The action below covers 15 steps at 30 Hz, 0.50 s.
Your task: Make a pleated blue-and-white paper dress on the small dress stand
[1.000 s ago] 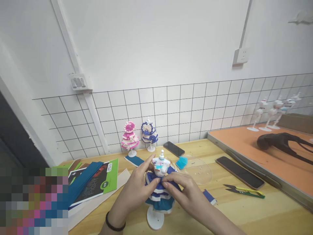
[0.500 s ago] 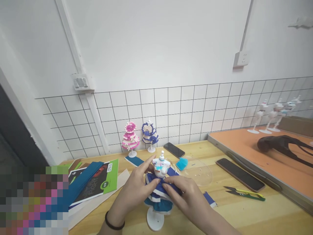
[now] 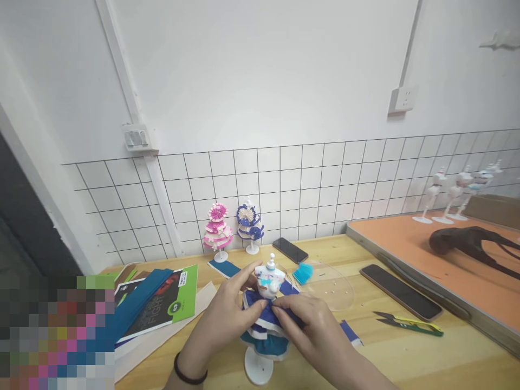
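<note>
Though the tiered skirt (image 3: 268,345) already circles the mannequin (image 3: 270,280), the left hand (image 3: 228,302) clasps and the right hand (image 3: 312,319) pinches its waist; securing probably remains, closure hidden.

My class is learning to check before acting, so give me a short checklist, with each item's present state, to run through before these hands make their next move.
1. Dress form standing on its round white base: ok.
2. Left hand at the form, thumb on the skirt near the waist: ok.
3. Right hand with its fingertips at the skirt's waist: ok.
4. Waist of the skirt secured: cannot tell; the fingers cover part of it.
5. Snips apart from both hands: ok; they lie off to the right.
6. Snips' blades closed: not ok; their tips stand apart.
</note>
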Each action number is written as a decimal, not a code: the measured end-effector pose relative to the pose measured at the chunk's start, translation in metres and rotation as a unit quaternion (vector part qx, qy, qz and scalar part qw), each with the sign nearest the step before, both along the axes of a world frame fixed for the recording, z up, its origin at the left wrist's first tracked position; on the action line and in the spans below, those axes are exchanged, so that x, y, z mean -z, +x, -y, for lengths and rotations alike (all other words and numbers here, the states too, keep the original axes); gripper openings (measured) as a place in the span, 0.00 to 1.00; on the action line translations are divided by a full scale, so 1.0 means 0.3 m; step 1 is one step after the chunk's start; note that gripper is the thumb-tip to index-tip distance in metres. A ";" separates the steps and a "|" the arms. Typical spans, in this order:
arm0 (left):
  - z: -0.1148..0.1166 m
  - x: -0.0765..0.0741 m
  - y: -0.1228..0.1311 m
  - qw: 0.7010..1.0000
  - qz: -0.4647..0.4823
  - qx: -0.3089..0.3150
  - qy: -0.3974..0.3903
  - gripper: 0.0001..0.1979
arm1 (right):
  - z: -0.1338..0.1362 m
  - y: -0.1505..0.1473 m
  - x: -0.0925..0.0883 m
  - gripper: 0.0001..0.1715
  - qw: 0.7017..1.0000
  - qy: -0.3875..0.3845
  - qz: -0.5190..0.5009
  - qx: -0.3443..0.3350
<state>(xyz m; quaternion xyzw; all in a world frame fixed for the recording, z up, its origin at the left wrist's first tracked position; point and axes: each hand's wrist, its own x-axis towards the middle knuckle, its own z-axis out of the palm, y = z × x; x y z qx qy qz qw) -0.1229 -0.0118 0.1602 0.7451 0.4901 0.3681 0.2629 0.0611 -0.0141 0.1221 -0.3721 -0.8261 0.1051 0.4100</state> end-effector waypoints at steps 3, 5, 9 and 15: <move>-0.002 -0.002 -0.005 1.000 0.006 0.008 -0.012 0.30 | 0.005 0.000 -0.005 0.13 1.000 -0.008 -0.003 -0.001; -0.003 -0.004 -0.006 1.000 0.007 0.011 -0.018 0.30 | 0.009 0.000 -0.009 0.14 1.000 -0.007 -0.006 -0.008; -0.001 -0.009 -0.004 1.000 0.008 0.008 -0.019 0.28 | 0.011 -0.003 -0.006 0.13 1.000 0.013 -0.002 -0.015; 0.004 -0.013 0.006 1.000 0.013 0.012 -0.018 0.25 | 0.008 0.001 0.013 0.12 0.997 0.068 0.032 -0.009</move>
